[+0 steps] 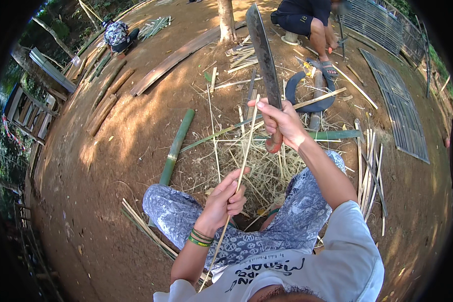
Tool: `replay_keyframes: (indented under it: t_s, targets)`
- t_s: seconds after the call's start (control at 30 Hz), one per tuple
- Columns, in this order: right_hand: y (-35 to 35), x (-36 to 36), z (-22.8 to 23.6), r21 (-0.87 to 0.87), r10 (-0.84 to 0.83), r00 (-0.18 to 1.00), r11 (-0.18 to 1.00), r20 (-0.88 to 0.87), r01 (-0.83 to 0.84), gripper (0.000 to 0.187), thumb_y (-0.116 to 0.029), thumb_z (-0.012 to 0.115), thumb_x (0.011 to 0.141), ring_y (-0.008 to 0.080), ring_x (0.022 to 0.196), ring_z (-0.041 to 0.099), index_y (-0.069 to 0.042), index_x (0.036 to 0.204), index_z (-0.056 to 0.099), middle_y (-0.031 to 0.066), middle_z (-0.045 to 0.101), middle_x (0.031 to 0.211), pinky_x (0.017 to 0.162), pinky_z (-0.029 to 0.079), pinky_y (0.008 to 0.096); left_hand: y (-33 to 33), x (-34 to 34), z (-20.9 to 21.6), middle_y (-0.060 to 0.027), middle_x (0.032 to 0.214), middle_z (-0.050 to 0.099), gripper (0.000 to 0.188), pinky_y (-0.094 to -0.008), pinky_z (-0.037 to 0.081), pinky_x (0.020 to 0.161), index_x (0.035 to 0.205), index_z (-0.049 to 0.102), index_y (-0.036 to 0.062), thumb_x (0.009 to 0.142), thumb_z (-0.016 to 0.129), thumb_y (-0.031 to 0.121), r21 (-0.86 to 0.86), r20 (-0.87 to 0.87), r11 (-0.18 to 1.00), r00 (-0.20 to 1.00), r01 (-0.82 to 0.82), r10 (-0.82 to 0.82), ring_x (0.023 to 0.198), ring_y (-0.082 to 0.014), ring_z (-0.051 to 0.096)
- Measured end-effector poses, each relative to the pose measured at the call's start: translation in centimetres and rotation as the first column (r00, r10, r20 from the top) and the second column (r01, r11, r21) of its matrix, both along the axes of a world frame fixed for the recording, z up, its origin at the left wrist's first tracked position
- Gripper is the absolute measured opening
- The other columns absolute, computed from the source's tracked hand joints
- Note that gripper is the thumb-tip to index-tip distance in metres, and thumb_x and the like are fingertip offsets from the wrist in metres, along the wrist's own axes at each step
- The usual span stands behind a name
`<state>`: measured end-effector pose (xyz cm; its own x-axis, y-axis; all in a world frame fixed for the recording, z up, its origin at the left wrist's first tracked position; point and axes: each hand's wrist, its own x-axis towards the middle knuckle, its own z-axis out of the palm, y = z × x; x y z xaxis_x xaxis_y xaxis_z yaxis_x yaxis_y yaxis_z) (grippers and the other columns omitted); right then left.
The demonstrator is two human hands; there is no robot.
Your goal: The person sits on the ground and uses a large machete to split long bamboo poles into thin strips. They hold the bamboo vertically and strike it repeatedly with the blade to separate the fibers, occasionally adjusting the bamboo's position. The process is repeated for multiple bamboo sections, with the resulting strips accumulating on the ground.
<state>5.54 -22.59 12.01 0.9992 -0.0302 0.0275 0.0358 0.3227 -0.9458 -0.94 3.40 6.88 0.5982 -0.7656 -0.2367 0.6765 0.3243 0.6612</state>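
Note:
My left hand [221, 201] is closed around a thin, pale bamboo strip [246, 148], which slants from near my chest up and away. In my right hand [287, 123] is a machete [266, 55], gripped by its reddish-brown wooden handle. Its long dark blade stands away from me, pointing toward the top of the view. The strip's far end reaches the right thumb and forefinger; whether they pinch it I cannot tell. Below both hands, between my bent legs, lies a heap of bamboo shavings [269, 176].
Green bamboo lengths lie left [177, 148] and right [342, 134] of the shavings. Split strips [370, 176] are at the right. Beyond sit a dark ring like a tyre [292, 91], a long plank [181, 56] and a tree trunk [227, 20]. Two people [307, 20] [117, 35] crouch farther off.

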Motion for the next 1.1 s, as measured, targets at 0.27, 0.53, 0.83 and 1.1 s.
replay_keyframes:
  t_s: [0.27,0.53,0.83,1.1]
  targets:
    - [-0.7,1.6,1.1,0.089,-0.168,0.982,0.983,0.090,0.160,0.024,-0.018,0.077,0.089,0.0044,0.049,0.044,-0.010,0.081,0.056,-0.0057,0.048,0.060,0.046,0.035,0.0213,1.5,-1.2,-0.4,-0.0015,0.069,0.043,0.045,-0.0227,0.039,0.044,0.142,0.044,-0.0022,0.110,0.035,0.029,0.000,-0.019,0.998,0.998,0.061,-0.061,0.052,-0.0083,0.041]
    - [-5.6,3.8,2.5,0.132,-0.308,0.928,0.949,0.211,0.285,0.024,-0.021,0.075,0.091,0.0066,0.050,0.044,-0.010,0.081,0.056,-0.0050,0.046,0.059,0.048,0.036,0.0226,7.0,-3.6,-1.9,-0.0046,0.077,0.057,0.041,-0.0266,0.052,0.062,0.136,0.052,-0.0040,0.109,0.039,0.024,0.208,0.171,0.969,0.970,0.137,-0.174,0.063,-0.0106,0.054]
    - [-8.3,4.5,3.6,0.063,-0.392,0.889,0.919,0.237,0.389,0.023,-0.025,0.069,0.093,0.0073,0.052,0.046,-0.003,0.093,0.067,0.0009,0.059,0.071,0.048,0.039,0.0239,11.7,-2.3,0.8,-0.0010,0.079,0.061,0.024,-0.0231,0.047,0.062,0.118,0.068,-0.0021,0.101,0.058,0.011,0.570,0.638,0.690,0.769,-0.446,-0.030,0.068,-0.0067,0.056]
    - [-8.7,4.5,1.9,-0.011,-0.396,0.892,0.913,0.218,0.407,0.027,-0.029,0.068,0.094,0.0066,0.050,0.046,-0.003,0.103,0.067,0.0098,0.071,0.087,0.048,0.038,0.0223,12.6,1.2,2.3,0.0017,0.080,0.061,0.016,-0.0213,0.042,0.060,0.107,0.069,-0.0038,0.095,0.067,0.007,0.329,0.894,0.448,0.427,-0.831,0.135,0.067,-0.0038,0.051]
